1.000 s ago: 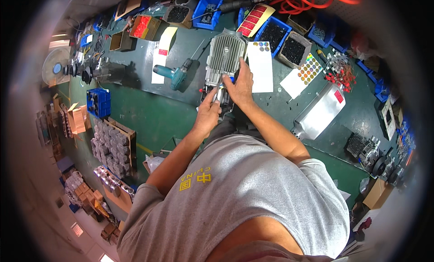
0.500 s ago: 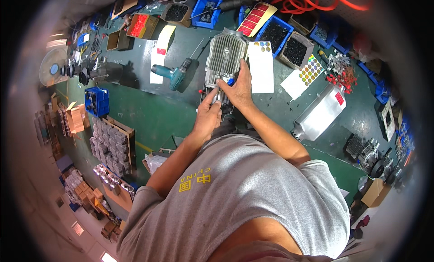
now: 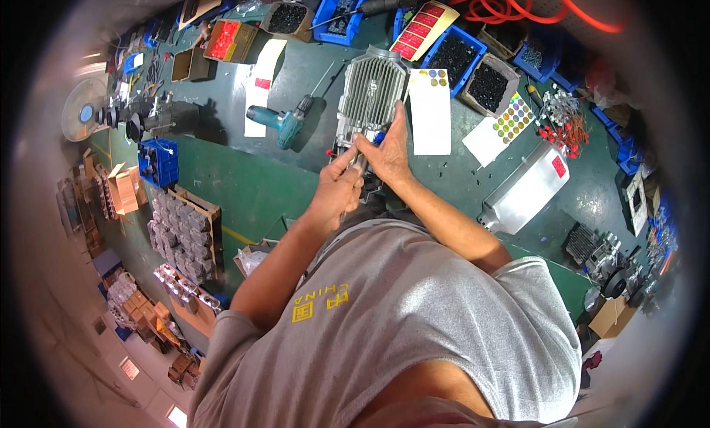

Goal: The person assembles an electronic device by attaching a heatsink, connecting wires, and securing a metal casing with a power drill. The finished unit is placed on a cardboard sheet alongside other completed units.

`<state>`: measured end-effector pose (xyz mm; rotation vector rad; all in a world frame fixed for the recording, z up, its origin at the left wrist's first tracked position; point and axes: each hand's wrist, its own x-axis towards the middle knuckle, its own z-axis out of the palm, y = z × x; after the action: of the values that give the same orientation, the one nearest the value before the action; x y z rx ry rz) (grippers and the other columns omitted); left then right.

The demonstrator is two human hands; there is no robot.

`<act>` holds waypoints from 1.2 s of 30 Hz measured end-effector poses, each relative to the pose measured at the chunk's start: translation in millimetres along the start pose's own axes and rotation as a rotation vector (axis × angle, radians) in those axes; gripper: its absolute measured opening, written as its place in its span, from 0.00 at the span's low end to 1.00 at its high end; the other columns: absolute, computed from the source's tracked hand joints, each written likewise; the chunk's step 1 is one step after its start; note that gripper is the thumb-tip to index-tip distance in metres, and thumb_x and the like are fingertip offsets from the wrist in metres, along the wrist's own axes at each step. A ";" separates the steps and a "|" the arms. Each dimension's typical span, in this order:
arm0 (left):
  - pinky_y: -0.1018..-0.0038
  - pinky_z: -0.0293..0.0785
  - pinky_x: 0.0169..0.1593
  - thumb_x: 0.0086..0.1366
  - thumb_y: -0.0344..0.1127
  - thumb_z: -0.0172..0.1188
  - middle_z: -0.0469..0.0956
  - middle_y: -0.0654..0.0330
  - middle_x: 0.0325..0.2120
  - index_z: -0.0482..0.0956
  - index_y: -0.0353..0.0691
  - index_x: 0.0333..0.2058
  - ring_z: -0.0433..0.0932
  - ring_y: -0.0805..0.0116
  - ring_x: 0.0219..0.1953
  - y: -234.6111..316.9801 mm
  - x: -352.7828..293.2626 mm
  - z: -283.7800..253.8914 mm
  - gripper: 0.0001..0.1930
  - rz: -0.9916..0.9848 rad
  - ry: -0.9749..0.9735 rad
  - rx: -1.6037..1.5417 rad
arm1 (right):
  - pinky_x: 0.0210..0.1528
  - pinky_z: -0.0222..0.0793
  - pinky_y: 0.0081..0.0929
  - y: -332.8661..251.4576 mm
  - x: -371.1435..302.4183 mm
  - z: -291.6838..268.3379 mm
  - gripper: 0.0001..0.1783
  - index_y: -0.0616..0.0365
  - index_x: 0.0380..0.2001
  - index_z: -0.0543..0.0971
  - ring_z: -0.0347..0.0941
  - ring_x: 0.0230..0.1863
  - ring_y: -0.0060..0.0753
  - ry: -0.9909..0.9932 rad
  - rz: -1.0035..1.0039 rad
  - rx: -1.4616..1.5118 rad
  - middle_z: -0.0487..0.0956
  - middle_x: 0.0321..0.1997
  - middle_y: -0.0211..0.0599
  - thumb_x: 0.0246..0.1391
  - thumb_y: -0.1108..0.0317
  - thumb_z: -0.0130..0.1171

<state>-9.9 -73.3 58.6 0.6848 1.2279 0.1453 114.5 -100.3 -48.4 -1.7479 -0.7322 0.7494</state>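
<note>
A grey metal housing [image 3: 372, 92] with long cooling fins lies on the green workbench, its near end in front of my body. My right hand [image 3: 388, 156] grips the near right side of this housing, the thumb across its near end and the fingers along its edge. A small blue part [image 3: 379, 138] shows beside that thumb. My left hand [image 3: 340, 191] is closed at the near end, fingertips close to the right thumb. What the left fingers pinch is mostly hidden. A teal cordless drill [image 3: 277, 123] with a long bit lies left of the housing.
Sheets of round stickers [image 3: 512, 121] and a white sheet [image 3: 430, 121] lie to the right. Beyond are screw boxes [image 3: 488, 86], blue bins [image 3: 339, 15] and a coiled red hose [image 3: 510, 7]. A smooth silver casing [image 3: 523, 188] rests at right, a motor unit [image 3: 166, 119] at left.
Both hands keep their places at the near end of the housing, with only slight finger movement. The whole view has shifted a little.
</note>
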 end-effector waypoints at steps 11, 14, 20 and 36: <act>0.82 0.56 0.13 0.75 0.32 0.47 0.67 0.66 0.24 0.58 0.48 0.71 0.58 0.82 0.15 18.6 2.6 1.0 0.27 -0.064 0.027 0.050 | 0.72 0.53 0.45 -12.3 5.2 -16.5 0.62 0.77 0.68 0.49 0.58 0.69 0.61 -0.067 0.066 0.176 0.61 0.67 0.67 0.41 0.57 0.76; 0.82 0.56 0.13 0.76 0.32 0.48 0.68 0.65 0.25 0.58 0.48 0.71 0.58 0.82 0.15 15.4 2.6 4.9 0.27 -0.065 0.054 0.040 | 0.70 0.56 0.43 -0.9 8.2 -7.2 0.64 0.79 0.67 0.50 0.61 0.67 0.61 -0.025 0.072 0.154 0.63 0.65 0.67 0.36 0.56 0.78; 0.81 0.56 0.13 0.75 0.32 0.49 0.69 0.64 0.25 0.61 0.48 0.70 0.60 0.81 0.15 14.0 6.4 1.6 0.26 -0.062 0.039 0.008 | 0.70 0.55 0.45 -1.4 5.4 -1.2 0.63 0.77 0.68 0.49 0.59 0.68 0.62 0.037 0.051 0.059 0.62 0.66 0.67 0.37 0.56 0.76; 0.82 0.55 0.15 0.75 0.33 0.50 0.67 0.68 0.23 0.63 0.47 0.68 0.59 0.83 0.15 30.5 11.0 -0.2 0.24 -0.169 0.018 0.045 | 0.75 0.41 0.52 7.2 4.5 22.2 0.61 0.74 0.70 0.42 0.44 0.74 0.67 0.090 0.078 0.046 0.49 0.72 0.68 0.45 0.58 0.69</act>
<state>1.5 -43.9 66.4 0.6170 1.3035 -0.0162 100.9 -86.0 -61.6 -1.7645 -0.5841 0.7301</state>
